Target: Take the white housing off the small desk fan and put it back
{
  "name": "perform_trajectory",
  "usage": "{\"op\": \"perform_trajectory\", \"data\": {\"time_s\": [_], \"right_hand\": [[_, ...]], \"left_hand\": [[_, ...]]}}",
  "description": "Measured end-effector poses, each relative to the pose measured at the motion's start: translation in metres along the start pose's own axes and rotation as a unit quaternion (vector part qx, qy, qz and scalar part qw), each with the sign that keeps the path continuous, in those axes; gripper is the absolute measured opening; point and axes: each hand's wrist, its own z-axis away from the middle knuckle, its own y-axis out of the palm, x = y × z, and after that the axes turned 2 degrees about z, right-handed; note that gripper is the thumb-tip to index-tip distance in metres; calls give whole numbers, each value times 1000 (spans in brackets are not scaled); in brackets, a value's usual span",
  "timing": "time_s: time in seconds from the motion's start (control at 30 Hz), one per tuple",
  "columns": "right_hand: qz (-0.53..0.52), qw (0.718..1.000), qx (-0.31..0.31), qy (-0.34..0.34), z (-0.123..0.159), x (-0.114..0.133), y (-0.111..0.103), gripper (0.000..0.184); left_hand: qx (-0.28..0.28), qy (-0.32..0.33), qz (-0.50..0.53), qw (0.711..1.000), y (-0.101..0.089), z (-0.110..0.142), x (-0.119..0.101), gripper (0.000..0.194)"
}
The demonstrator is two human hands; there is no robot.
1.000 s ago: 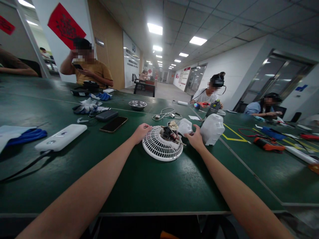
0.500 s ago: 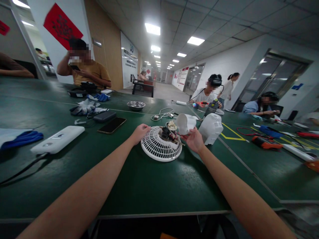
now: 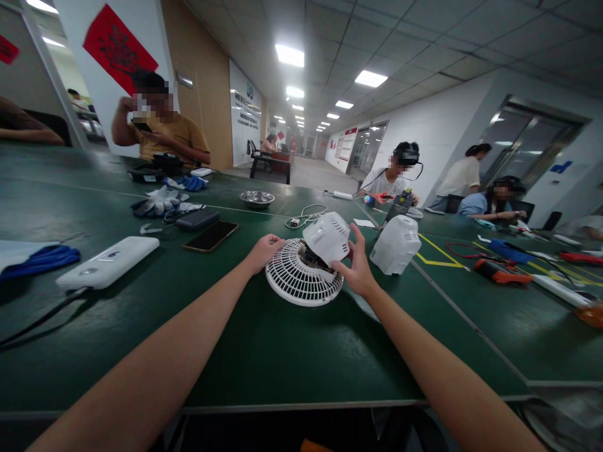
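A round white fan grille (image 3: 304,281) lies flat on the green table in front of me. My left hand (image 3: 266,251) pinches its left rim. Over the motor (image 3: 311,256) at the grille's centre sits a white plastic motor cover (image 3: 328,237), tilted, with slots at its top. My right hand (image 3: 357,265) grips the cover's right side, thumb in front and fingers behind. The cover hides most of the motor. Just right of that hand stands a second white plastic housing (image 3: 398,245), upright and untouched.
A white cable (image 3: 306,216) and a metal bowl (image 3: 257,199) lie beyond the grille. Left are a phone (image 3: 211,237), a white power bank (image 3: 108,262) and gloves (image 3: 162,204). An orange multimeter (image 3: 503,271) lies right. Co-workers sit around the far side.
My right hand has brought the motor cover left and turned it over onto the motor, which showed before. My left hand stays on the rim. A person in the background moved right.
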Motion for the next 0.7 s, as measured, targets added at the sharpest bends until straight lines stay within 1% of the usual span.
{"op": "perform_trajectory", "data": {"time_s": [0.1, 0.13, 0.2, 0.4, 0.53, 0.7], "right_hand": [[124, 988, 18, -95, 0, -1, 0, 87], [149, 982, 22, -114, -1, -2, 1, 83], [176, 975, 26, -132, -2, -4, 0, 81], [190, 973, 32, -123, -3, -9, -5, 88], [178, 978, 38, -103, -1, -5, -5, 89], [146, 987, 22, -64, 0, 3, -2, 90]], "left_hand": [[2, -6, 5, 1000, 0, 1, -1, 31], [-2, -6, 4, 1000, 1, 1, -2, 30], [-11, -6, 6, 1000, 1, 1, -2, 30], [-12, -20, 20, 1000, 2, 2, -4, 29], [-12, -20, 16, 1000, 1, 2, -5, 28], [-13, -22, 11, 1000, 2, 3, -6, 26]]}}
